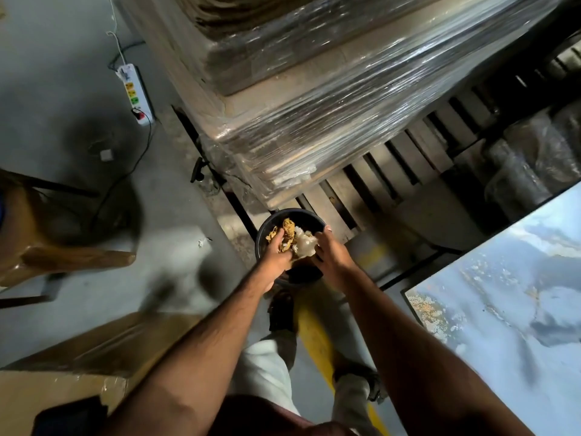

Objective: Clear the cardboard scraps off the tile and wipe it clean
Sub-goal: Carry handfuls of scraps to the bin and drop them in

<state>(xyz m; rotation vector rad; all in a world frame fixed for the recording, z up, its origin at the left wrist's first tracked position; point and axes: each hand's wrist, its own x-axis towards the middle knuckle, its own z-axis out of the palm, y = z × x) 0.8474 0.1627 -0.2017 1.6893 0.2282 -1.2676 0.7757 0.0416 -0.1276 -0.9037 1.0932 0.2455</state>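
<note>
Over a round black bin [267, 228]: left hand [278, 248] curled on crumpled brown cardboard scraps [287, 231]. Right hand [330, 250] fingers clamped on a wad of translucent plastic [303, 245]. Glossy marbled blue tile [503, 294] at right.

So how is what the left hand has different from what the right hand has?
The left hand holds brown, crumpled cardboard scraps; the right hand holds a pale, translucent plastic wad. The scraps look torn and dry, the wad smooth and glossy. Both are over the black bin.
</note>
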